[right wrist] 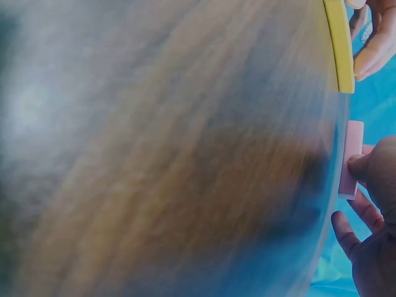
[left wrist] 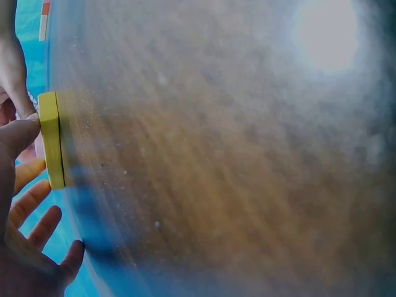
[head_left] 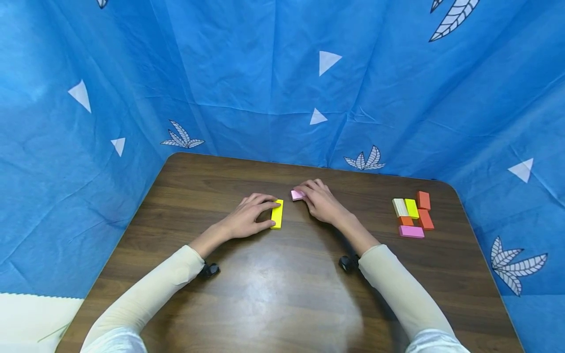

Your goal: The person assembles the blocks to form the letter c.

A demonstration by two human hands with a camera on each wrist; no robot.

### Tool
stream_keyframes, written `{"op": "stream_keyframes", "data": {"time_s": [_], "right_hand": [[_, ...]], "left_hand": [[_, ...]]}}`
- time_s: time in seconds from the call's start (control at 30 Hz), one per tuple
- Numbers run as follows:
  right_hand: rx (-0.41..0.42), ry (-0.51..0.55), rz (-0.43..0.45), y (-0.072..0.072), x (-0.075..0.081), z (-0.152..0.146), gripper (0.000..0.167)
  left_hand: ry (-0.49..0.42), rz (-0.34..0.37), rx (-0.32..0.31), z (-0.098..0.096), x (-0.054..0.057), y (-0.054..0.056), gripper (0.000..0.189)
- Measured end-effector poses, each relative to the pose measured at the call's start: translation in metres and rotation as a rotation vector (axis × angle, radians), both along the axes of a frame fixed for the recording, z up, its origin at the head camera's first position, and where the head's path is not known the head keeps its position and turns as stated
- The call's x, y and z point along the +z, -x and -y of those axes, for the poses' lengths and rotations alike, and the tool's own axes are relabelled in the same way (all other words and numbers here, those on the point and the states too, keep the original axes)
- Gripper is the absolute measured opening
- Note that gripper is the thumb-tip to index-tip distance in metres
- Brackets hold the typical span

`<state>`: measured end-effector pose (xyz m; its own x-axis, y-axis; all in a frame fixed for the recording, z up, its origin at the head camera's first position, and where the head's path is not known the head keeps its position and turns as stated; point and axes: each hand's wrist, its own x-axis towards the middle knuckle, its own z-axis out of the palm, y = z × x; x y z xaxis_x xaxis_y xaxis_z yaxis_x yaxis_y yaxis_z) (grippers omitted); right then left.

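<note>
A long yellow block point(head_left: 276, 215) lies flat near the middle of the table. My left hand point(head_left: 247, 217) pinches it, thumb at the near end and fingers at the far end. In the left wrist view the thumb presses one part of the yellow block point(left wrist: 52, 142) while the other fingers spread below. Slightly farther back and to the right, a pink block point(head_left: 297, 195) is pinched by my right hand point(head_left: 323, 203), which covers part of it. The right wrist view shows the thumb against the face of this pink block point(right wrist: 351, 159). A gap separates the two blocks.
At the right of the brown wooden table point(head_left: 247, 294) lies a group of blocks: a cream one point(head_left: 400, 207), a yellow one point(head_left: 411, 209), several orange-red ones point(head_left: 425, 219) and a pink one point(head_left: 411, 232). A blue patterned curtain point(head_left: 247, 83) hangs behind and beside the table.
</note>
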<state>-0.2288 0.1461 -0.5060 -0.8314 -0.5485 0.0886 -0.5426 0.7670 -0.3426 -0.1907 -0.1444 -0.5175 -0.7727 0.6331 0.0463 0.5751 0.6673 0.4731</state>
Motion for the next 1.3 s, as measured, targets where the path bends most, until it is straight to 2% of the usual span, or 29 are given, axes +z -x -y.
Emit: {"op": "stream_keyframes", "data": {"time_s": [0.33, 0.7, 1.3], "right_hand": [[0.036, -0.022, -0.002, 0.004, -0.001, 0.015, 0.035], [0.055, -0.037, 0.001, 0.005, -0.002, 0.029, 0.035], [0.062, -0.026, 0.001, 0.012, -0.003, 0.033, 0.036]], "left_hand": [[-0.015, -0.007, -0.009, 0.001, -0.001, -0.001, 0.053], [-0.027, 0.019, -0.006, 0.003, 0.000, -0.003, 0.054], [-0.015, 0.015, -0.018, 0.004, 0.000, 0.001, 0.056]]}}
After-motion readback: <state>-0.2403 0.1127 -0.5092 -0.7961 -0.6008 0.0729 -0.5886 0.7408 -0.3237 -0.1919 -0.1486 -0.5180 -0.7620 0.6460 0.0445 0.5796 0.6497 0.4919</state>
